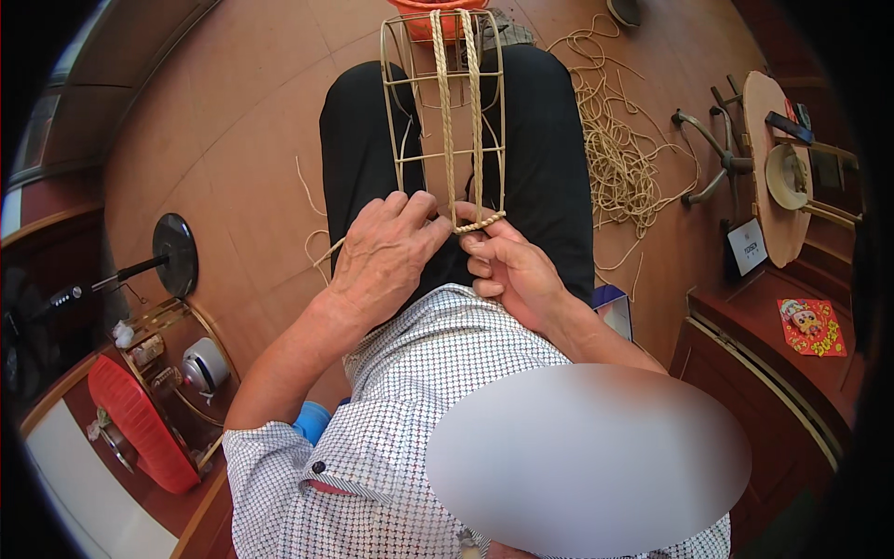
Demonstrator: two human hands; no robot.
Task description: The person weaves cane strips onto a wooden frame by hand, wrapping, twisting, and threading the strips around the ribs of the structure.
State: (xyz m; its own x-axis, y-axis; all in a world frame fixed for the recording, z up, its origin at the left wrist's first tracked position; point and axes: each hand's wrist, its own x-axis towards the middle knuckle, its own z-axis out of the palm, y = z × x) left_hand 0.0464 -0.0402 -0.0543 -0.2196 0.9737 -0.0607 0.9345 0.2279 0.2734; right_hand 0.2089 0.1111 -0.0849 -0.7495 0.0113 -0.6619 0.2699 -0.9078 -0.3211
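Head view: wire frame, long axis straight outward from torso

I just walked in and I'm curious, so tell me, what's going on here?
A seated person is working with both hands on a wire frame over their lap. Two cord strands run along it, and cord wraps its near end. The right hand holds that end; the left hand is at its left side, its grip hidden. A loose cord pile lies on the floor to the right.
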